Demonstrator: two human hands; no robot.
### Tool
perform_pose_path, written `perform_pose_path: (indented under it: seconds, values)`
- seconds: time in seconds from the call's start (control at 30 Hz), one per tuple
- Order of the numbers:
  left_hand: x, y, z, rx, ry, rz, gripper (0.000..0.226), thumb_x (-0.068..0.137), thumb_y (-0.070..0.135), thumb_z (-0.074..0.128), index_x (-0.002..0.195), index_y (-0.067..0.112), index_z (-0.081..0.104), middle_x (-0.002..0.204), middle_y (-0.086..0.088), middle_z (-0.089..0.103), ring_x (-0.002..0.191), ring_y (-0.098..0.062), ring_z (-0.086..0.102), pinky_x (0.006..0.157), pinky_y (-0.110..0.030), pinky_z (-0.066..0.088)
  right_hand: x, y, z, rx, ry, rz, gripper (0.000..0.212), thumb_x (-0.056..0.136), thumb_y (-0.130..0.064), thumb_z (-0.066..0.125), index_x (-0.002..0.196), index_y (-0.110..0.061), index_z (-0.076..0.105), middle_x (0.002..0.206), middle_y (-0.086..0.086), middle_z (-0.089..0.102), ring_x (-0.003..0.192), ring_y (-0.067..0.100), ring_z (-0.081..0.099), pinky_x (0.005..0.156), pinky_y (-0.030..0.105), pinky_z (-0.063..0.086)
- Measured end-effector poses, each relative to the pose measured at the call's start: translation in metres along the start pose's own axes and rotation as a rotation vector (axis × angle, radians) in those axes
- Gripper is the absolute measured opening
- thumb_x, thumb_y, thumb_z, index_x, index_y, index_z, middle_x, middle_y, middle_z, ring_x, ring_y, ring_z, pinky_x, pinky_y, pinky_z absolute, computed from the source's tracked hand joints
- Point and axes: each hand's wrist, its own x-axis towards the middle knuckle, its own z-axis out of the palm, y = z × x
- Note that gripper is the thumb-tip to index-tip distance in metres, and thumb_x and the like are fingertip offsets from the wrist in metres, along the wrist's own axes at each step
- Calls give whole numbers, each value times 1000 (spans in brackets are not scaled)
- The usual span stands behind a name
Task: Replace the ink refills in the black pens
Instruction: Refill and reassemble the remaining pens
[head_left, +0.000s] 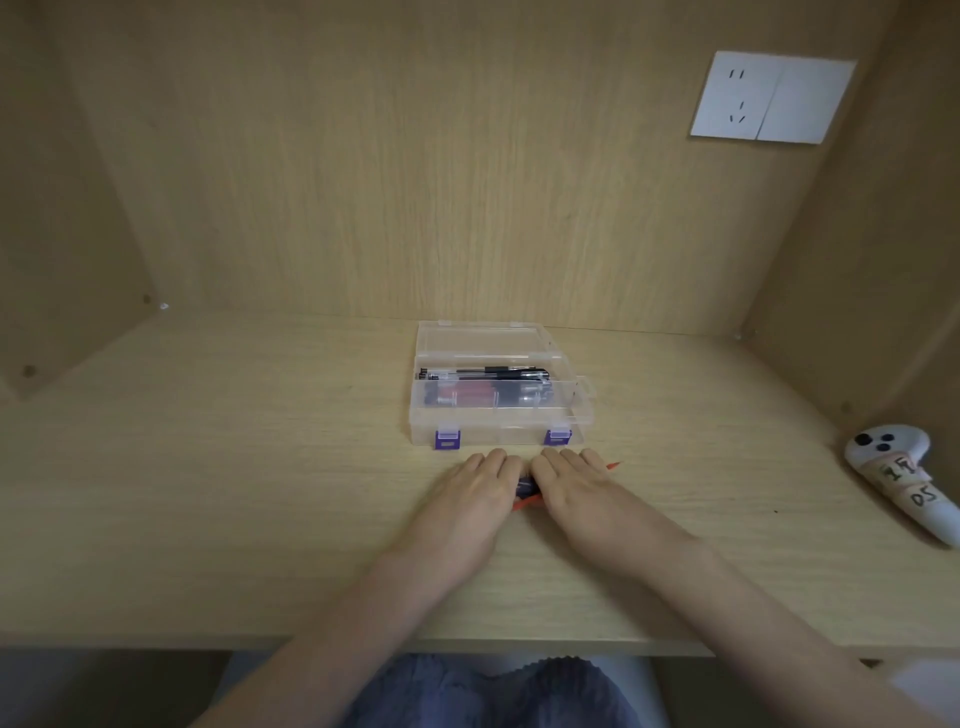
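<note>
A clear plastic box (498, 422) with two purple latches (448, 439) stands open in the middle of the pale wooden desk (208, 493), its lid leaning back toward the far wall. Inside, black pens (488, 372) lie lengthwise from left to right along the far side, and more pens show blurred through the near wall.

Just on the near side of the box, both hands rest palm down on the desk, side by side. The left hand (470, 493) and the right hand (582, 493) have their fingers stretched forward and flat, almost touching. A small dark pen part (525, 486) shows in the gap between them, with a thin orange-red strip (525, 503) just nearer. An orange tip (614, 464) pokes out right of the right hand's fingers. What lies under the palms is hidden.

A white handheld controller (893, 467) lies far right.
</note>
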Motion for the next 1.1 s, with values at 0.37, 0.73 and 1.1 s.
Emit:
perform_pose_path:
  seconds: [0.37,0.73,1.1]
  values:
    - [79,-69,-42,-195,-43,-191,26,86,5,54,112,7,57,110,-12,54,101,-26,53,87,-36,40,112,34,-22,390,-318,185,9,98,-20,43,100,-11,45,101,9,52,93,27,51,84,35,38]
    - [71,-80,-35,-840,18,-325,32,85,-13,51,113,0,59,106,-8,63,93,-11,59,77,-6,44,97,48,-13,650,-315,275,25,97,-23,49,112,-9,62,113,9,63,103,22,56,94,34,43]
    - [31,-99,-42,-366,164,-319,24,90,5,51,109,10,66,111,-4,65,103,-19,58,91,-27,41,58,45,-18,858,-33,298,22,98,-19,46,104,-17,68,103,0,65,94,12,57,82,21,40]
